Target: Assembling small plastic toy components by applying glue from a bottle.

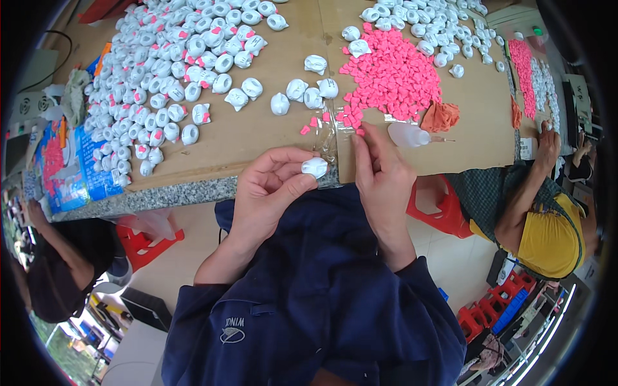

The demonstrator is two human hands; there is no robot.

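Note:
My left hand [267, 186] pinches a small white cat-head-shaped plastic piece [315, 168] between thumb and fingers, just over the table's front edge. To its right, my right hand [385, 174] reaches to the near edge of a heap of small pink bow-like pieces [393, 74]. Thumb and forefinger close on one pink piece [360, 132] at their tips. Just right of those fingers lies a translucent squeeze bottle [409, 135] with a thin needle tip. Several loose white heads [313, 98] sit on the cardboard beyond my hands, and a few stray pink pieces [305, 130] lie nearer.
A large spread of white heads [193, 48], some bearing pink pieces, covers the left; more white heads [444, 29] lie far right. An orange crumpled cloth [441, 118] lies beside the bottle. Red stools [441, 209] stand below the table; co-workers sit on both sides, one in yellow [547, 238].

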